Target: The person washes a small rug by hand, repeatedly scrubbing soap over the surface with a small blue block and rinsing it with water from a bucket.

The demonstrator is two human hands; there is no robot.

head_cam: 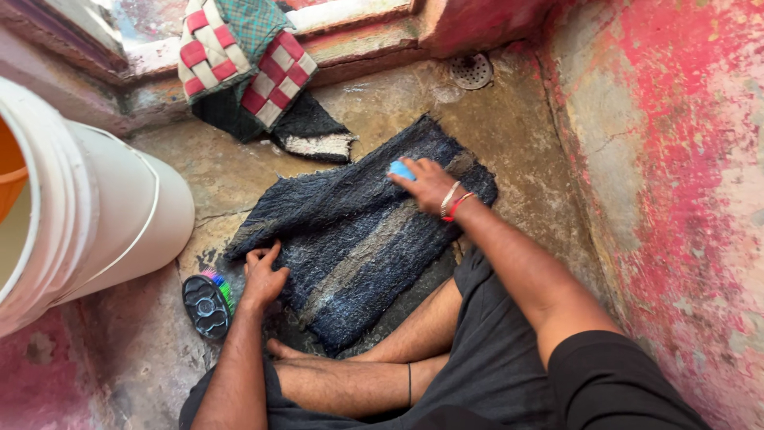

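The right hand (430, 183) has its fingers closed around a small blue thing (402, 170), pressed on the far end of a dark wet mat (350, 239). The left hand (263, 279) lies with fingers spread flat on the mat's near edge. The mat lies on the stone floor (509, 135). A brush (207, 304) and a white bucket (119, 223) are beside the left hand.

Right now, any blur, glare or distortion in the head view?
Head view: even daylight with soft shadows; the bucket at the left edge looks blown out and stretched; the rug, left hand and right hand on the blue block are sharp.
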